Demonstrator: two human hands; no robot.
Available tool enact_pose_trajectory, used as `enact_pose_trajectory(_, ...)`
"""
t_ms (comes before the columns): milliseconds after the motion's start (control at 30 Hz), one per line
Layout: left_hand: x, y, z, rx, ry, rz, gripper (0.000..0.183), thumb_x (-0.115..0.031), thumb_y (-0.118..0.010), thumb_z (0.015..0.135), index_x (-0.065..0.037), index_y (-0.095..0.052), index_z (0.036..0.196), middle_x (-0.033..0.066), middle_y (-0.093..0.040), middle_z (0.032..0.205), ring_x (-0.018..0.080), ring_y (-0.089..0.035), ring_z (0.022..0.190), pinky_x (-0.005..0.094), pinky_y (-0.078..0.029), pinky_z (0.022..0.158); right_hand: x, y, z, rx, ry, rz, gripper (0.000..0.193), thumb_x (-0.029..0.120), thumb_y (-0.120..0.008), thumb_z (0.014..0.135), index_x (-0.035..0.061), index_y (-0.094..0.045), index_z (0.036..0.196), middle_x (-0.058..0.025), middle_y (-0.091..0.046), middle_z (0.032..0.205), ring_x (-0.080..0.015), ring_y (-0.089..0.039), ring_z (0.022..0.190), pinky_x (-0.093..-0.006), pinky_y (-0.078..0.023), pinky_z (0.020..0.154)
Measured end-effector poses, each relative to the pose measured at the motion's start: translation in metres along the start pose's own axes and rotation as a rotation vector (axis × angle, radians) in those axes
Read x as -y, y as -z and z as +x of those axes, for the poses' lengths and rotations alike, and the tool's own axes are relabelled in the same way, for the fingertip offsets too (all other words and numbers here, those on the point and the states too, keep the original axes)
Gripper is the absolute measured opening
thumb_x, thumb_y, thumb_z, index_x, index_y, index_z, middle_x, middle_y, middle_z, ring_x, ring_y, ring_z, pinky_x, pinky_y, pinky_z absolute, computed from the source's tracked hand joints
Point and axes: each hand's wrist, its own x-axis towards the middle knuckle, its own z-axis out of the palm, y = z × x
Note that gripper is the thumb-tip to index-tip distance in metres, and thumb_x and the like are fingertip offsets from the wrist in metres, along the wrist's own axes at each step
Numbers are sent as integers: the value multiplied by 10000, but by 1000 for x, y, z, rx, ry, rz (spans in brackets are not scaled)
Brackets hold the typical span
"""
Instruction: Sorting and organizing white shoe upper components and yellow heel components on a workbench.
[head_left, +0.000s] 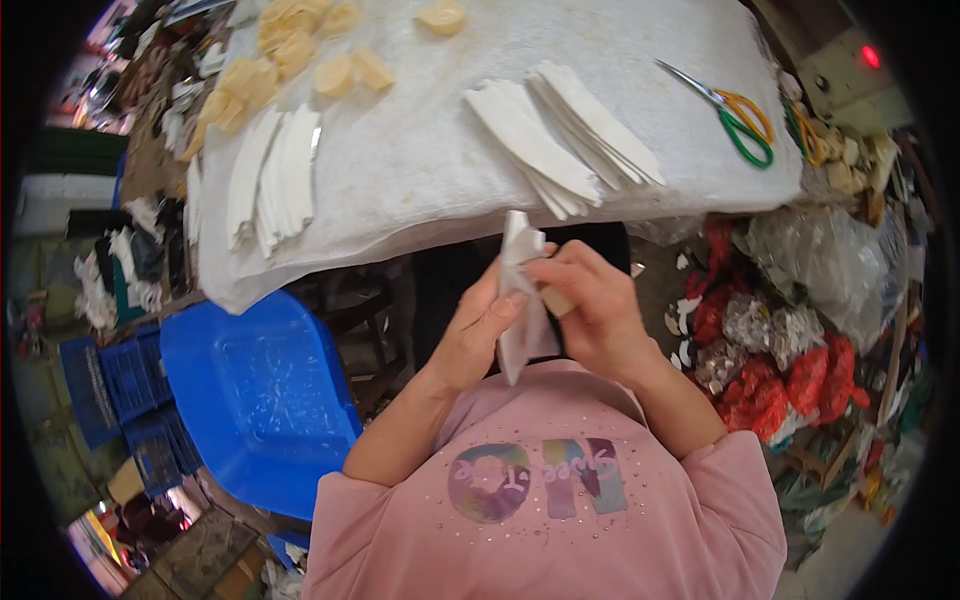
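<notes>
In front of my chest, my left hand (482, 322) is closed on a thin white strip (518, 252) that stands on end, its thumb lying along the side. My right hand (598, 308) bends its fingers against the same strip from the right. A small cream-coloured piece (556, 301) shows under those right fingers. On the white-covered table (400, 165) just beyond lie stacks of similar white curved strips: one stack (545, 145) right of the middle, another (275, 180) on the left. Crumpled and folded cream pieces (290, 50) sit at the far left.
Scissors (742, 130) with one green and one yellow handle rest at the table's right. A blue plastic tub (255, 400) stands below left. Clear plastic bags (830, 265) and red bags (810, 385) are heaped on the right. A machine with a red light (870, 57) is at the far right.
</notes>
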Motion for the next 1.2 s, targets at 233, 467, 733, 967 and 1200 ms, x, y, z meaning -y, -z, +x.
enact_pose_trajectory(233, -10, 7, 8, -236, 28, -331, 433, -309, -344, 966, 45, -443, 1193, 86, -523, 725, 188, -541, 605, 322, -491, 541, -2, 24, -14, 624, 60, 573, 425, 40, -549, 720, 72, -591, 1142, -160, -648, 915, -292, -644, 781, -362, -512, 716)
enact_pose_trajectory(467, -60, 26, 8, -380, -346, -204, 400, -305, -343, 965, 5, -413, 1207, 52, -481, 705, 127, -457, 584, 266, -400, 519, -64, 52, -62, 817, -357, -666, 311, 103, -556, 796, 93, -582, 1106, -84, -628, 785, -259, -600, 630, -362, -464, 539)
enact_pose_trajectory(733, 4, -25, 18, 606, 325, 742, 237, -189, -384, 927, 26, -483, 946, 154, -522, 848, 326, -521, 816, 396, -411, 769, -41, -10, -67, -604, -708, 1364, 453, -16, -414, 778, 123, -387, 1208, -31, -394, 674, -135, -389, 570, -311, -382, 601)
enact_pose_trajectory(967, 23, -34, 19, 668, 207, 736, 252, -179, -380, 926, 42, -501, 912, 139, -498, 801, 307, -493, 782, 385, -402, 750, -117, 25, -101, -886, -773, 1518, 97, 98, -433, 865, 99, -402, 772, -23, -381, 637, -152, -384, 555, -342, -419, 696)
enact_pose_trajectory(1200, 16, -27, 24, 611, 157, 639, 254, -186, -394, 911, 33, -516, 868, 119, -475, 748, 237, -491, 647, 335, -412, 624, -113, 42, -120, -794, -1240, 1283, 345, 311, -567, 868, 144, -433, 1139, -149, -589, 1027, -229, -599, 875, -422, -450, 741)
